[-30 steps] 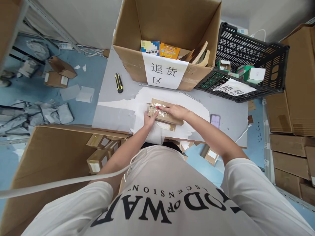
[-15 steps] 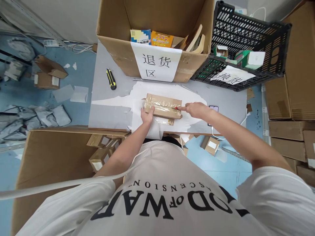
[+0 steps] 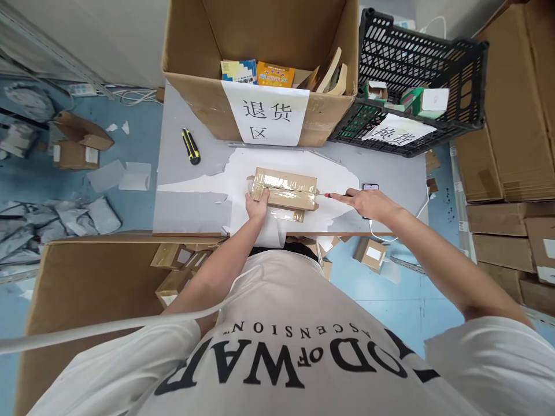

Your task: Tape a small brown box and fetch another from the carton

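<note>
A flat taped cardboard parcel point(image 3: 284, 189) lies on the white patch near the front edge of the grey table point(image 3: 182, 190). The left hand point(image 3: 256, 206) presses down on its left end, fingers curled over the edge, arm reaching straight forward. The right hand point(image 3: 368, 203) is just off the parcel's right end, arm stretched out to the side, closed around a thin red-handled tool point(image 3: 336, 195), probably a small cutter, whose tip touches the parcel's right edge. A phone point(image 3: 370, 187) lies beside that hand.
</note>
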The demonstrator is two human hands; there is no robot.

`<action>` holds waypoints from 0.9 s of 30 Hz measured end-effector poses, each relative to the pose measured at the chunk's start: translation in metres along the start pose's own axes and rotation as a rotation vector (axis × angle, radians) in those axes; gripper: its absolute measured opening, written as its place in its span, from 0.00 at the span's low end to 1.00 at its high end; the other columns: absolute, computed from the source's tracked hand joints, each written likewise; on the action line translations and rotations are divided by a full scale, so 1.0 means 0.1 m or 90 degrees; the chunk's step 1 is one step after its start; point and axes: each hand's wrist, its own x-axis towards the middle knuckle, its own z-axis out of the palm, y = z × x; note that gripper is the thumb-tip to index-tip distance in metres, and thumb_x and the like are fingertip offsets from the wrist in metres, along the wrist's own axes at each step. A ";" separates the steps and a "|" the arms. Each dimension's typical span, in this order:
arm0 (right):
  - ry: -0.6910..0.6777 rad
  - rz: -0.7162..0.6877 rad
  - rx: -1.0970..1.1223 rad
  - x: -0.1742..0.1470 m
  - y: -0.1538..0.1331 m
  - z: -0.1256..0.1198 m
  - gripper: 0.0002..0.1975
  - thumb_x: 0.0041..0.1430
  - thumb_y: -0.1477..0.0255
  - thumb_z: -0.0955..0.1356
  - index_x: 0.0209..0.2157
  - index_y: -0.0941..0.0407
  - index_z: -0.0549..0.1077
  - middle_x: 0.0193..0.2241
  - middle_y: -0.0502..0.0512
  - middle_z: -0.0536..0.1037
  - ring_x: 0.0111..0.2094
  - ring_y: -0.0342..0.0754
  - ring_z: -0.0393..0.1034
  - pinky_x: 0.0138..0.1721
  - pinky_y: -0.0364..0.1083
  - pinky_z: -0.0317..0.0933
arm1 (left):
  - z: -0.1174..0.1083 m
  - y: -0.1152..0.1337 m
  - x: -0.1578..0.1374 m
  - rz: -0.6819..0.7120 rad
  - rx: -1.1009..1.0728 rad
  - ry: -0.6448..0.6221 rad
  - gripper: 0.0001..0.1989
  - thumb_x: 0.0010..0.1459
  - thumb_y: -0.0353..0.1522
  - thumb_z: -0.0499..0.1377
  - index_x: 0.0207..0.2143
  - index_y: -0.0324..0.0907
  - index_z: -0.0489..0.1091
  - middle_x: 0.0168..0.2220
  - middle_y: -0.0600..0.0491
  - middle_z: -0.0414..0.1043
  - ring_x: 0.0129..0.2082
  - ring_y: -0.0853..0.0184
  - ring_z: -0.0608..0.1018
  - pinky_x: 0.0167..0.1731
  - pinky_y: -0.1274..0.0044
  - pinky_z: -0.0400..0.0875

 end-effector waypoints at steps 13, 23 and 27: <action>0.150 0.463 0.272 0.47 -0.33 1.52 0.29 0.66 0.70 0.54 0.67 0.56 0.48 0.52 0.67 0.65 0.46 0.57 0.69 0.43 0.52 0.64 | -0.09 0.02 0.01 0.014 0.002 -0.059 0.37 0.46 0.50 0.67 0.53 0.40 0.63 0.53 0.43 0.71 0.54 0.56 0.73 0.57 0.68 0.66; 0.236 0.530 0.350 0.83 -0.53 2.06 0.33 0.60 0.73 0.55 0.67 0.58 0.47 0.53 0.70 0.59 0.54 0.64 0.57 0.51 0.61 0.59 | -0.17 -0.07 0.07 0.041 -0.039 -0.105 0.37 0.44 0.51 0.67 0.51 0.41 0.64 0.53 0.43 0.71 0.54 0.56 0.73 0.56 0.66 0.65; 0.274 0.526 0.345 0.83 -0.60 2.01 0.34 0.59 0.71 0.59 0.67 0.57 0.49 0.59 0.70 0.55 0.60 0.67 0.51 0.56 0.67 0.51 | -0.20 -0.08 0.10 0.074 -0.058 -0.124 0.31 0.47 0.51 0.65 0.47 0.41 0.64 0.49 0.44 0.72 0.51 0.57 0.74 0.54 0.66 0.67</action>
